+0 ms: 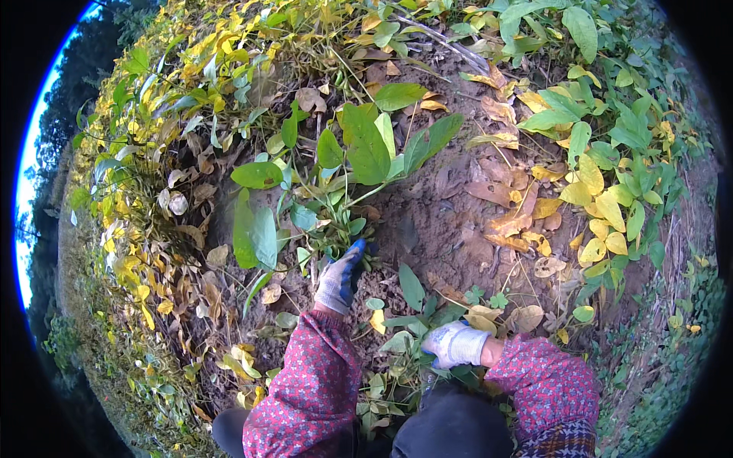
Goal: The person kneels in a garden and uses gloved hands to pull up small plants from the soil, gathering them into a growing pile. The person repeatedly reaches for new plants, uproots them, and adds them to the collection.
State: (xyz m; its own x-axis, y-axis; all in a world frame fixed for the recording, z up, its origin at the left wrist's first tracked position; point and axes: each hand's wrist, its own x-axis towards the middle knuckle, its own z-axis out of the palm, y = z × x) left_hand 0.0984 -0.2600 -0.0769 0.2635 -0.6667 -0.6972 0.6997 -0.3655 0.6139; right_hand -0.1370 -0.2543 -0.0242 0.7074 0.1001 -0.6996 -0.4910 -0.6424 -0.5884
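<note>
My left hand (339,280), in a pale knit glove with blue-coated fingers, grips the lower stems of a leafy green bean plant (366,146), apparently soybean. The plant's broad leaves spread out beyond the hand, and green pods crowd around the fingers. To the right and nearer my knees, my right hand (455,344) wears a matching glove. It is curled down among low green leaves (411,289) and stems. Its fingertips are hidden there, so what they grasp cannot be made out.
Brown soil (424,212) lies ahead of my hands, strewn with dry fallen leaves (509,212). Yellowing plants (137,240) line the left side; green and yellow foliage (607,189) grows at the right. A dry woody stalk (446,43) lies at the top. My bent knee (455,426) is below.
</note>
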